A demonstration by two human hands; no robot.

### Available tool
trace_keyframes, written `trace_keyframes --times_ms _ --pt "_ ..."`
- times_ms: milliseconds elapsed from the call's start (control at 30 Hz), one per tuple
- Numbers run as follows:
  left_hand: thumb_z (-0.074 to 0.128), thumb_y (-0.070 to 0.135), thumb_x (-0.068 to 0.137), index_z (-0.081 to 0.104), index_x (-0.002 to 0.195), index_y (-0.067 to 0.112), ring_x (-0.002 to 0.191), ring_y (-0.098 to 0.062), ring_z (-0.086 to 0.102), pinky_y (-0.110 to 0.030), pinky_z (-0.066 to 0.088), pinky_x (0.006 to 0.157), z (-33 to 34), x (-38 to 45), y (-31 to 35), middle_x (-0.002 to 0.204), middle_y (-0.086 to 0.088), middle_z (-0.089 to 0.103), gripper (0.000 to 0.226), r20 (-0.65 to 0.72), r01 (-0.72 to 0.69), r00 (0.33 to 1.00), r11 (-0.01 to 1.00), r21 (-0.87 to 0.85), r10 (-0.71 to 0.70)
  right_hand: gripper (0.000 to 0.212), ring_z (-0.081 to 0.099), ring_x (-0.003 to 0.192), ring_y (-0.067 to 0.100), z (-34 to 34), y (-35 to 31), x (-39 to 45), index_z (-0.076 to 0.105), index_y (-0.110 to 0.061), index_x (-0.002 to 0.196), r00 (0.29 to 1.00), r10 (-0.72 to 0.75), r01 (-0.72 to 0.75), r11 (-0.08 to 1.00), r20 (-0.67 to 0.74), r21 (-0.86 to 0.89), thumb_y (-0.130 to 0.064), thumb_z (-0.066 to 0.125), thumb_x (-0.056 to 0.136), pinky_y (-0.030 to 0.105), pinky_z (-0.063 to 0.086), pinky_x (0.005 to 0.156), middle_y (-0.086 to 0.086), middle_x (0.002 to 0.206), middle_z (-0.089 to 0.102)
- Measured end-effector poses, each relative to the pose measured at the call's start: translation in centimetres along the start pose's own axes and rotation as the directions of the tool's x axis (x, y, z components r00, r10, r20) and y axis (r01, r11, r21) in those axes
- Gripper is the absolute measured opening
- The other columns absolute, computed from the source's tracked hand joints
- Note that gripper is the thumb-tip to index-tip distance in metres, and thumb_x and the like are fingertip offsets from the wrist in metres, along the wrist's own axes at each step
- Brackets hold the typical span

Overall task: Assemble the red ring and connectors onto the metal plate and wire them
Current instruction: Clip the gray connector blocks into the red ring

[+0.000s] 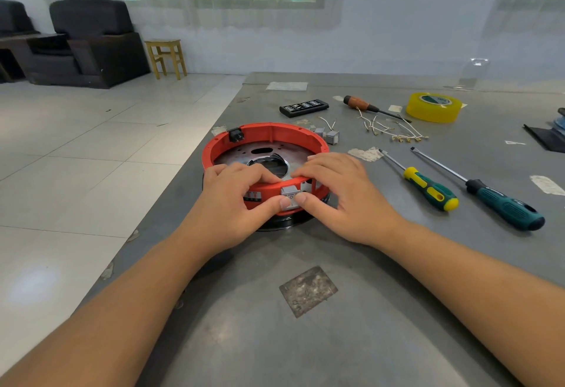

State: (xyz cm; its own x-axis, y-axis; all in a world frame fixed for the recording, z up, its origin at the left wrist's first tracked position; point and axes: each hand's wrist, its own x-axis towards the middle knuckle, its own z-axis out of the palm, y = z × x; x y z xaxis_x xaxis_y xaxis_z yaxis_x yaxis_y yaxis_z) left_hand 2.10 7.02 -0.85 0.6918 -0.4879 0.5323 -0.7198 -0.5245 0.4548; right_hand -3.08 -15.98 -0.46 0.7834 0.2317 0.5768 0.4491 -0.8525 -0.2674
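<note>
Both thumbs press the grey switch (289,201) into red ring (265,154) at 6 o'clock, left hand (235,200) and right hand (333,197) gripping the rim at desk (336,310) edge; uneven push could jam it crooked.

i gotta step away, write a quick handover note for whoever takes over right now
Left hand and right hand both grip the near rim of the red ring, thumbs pressing a grey switch into its front wall.
The ring sits over the metal plate on the table; a black socket is fitted at the far left.
Left to do: two grey connectors and the loose wires lie behind the ring, unwired. Screwdrivers lie to the right.
</note>
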Motion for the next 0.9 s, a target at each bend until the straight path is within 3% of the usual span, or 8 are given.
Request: trace_keyframes --times_ms 100,200,367,433,533,733,900 --pt "0.051 0.076 0.079 0.058 0.099 0.058 0.108 0.012 0.031 -0.029 0.026 0.100 -0.05 0.04 0.00 0.109 0.029 0.053 0.028 0.009 0.018 1.000 1.000 -0.014 -0.018 0.031 0.051 0.122 0.009 -0.19 0.33 0.24 0.070 -0.025 0.122 0.999 -0.031 0.031 0.999 0.012 0.014 -0.039 0.062 0.094 0.026 0.026 0.107 -0.012 0.118 0.063" --pt "0.054 0.073 0.080 0.057 0.099 0.061 0.117 0.025 0.023 -0.020 0.023 0.103 -0.26 -0.06 -0.17 0.111 0.028 0.052 0.023 0.016 -0.013 1.000 0.999 -0.039 0.014 0.031 0.051 0.117 0.008 -0.17 0.43 0.28 0.070 -0.027 0.120 0.999 -0.045 0.046 0.999 0.020 -0.016 -0.039 0.065 0.091 0.029 0.026 0.105 -0.016 0.113 0.061" --pt "0.056 0.065 0.080 0.063 0.112 0.051 0.115 0.000 0.032 -0.014 0.025 0.099 -0.69 -0.20 -0.46 0.117 0.024 0.053 0.035 0.066 0.012 0.998 0.999 -0.033 -0.010 0.032 0.051 0.114 0.007 -0.12 0.07 0.02 0.071 -0.027 0.116 0.999 -0.039 0.039 0.999 -0.008 -0.022 -0.039 0.067 0.087 0.028 0.023 0.106 -0.015 0.108 0.062" --pt "0.060 0.054 0.082 0.061 0.112 0.050 0.112 0.007 0.031 -0.015 0.024 0.100 -0.64 -0.20 -0.54 0.116 0.023 0.053 0.030 0.070 0.000 0.998 1.000 -0.010 0.001 0.033 0.052 0.115 0.010 -0.15 -0.03 0.04 0.071 -0.025 0.116 0.999 -0.034 0.033 0.999 -0.012 -0.031 -0.038 0.068 0.086 0.028 0.023 0.107 -0.012 0.109 0.063" --pt "0.057 0.057 0.082 0.058 0.113 0.048 0.117 0.027 0.022 -0.017 0.024 0.101 -0.55 -0.18 -0.63 0.113 0.024 0.052 0.032 0.064 -0.046 0.997 0.999 0.020 0.044 0.033 0.053 0.116 0.011 -0.20 -0.12 0.07 0.071 -0.025 0.116 0.999 -0.034 0.034 0.999 -0.002 -0.040 -0.038 0.068 0.085 0.030 0.025 0.107 -0.012 0.109 0.063" --pt "0.053 0.063 0.082 0.057 0.110 0.043 0.116 0.013 0.035 -0.014 0.025 0.098 -0.54 -0.17 -0.54 0.102 0.015 0.058 0.035 0.052 -0.078 0.996 0.993 0.085 0.073 0.036 0.054 0.111 0.011 -0.06 0.12 0.25 0.070 -0.025 0.115 0.998 -0.059 0.058 0.997 -0.010 -0.058 -0.045 0.061 0.087 0.027 0.027 0.103 -0.011 0.107 0.063" --pt "0.053 0.058 0.082 0.056 0.105 0.040 0.108 0.021 0.037 -0.017 0.027 0.094 -0.45 -0.16 -0.09 0.090 0.020 0.056 0.029 0.009 -0.104 0.995 0.991 0.090 0.103 0.038 0.053 0.108 0.010 0.00 0.16 0.30 0.069 -0.024 0.117 0.997 -0.079 0.078 0.994 -0.009 -0.073 -0.047 0.061 0.087 0.021 0.026 0.097 -0.010 0.106 0.063"
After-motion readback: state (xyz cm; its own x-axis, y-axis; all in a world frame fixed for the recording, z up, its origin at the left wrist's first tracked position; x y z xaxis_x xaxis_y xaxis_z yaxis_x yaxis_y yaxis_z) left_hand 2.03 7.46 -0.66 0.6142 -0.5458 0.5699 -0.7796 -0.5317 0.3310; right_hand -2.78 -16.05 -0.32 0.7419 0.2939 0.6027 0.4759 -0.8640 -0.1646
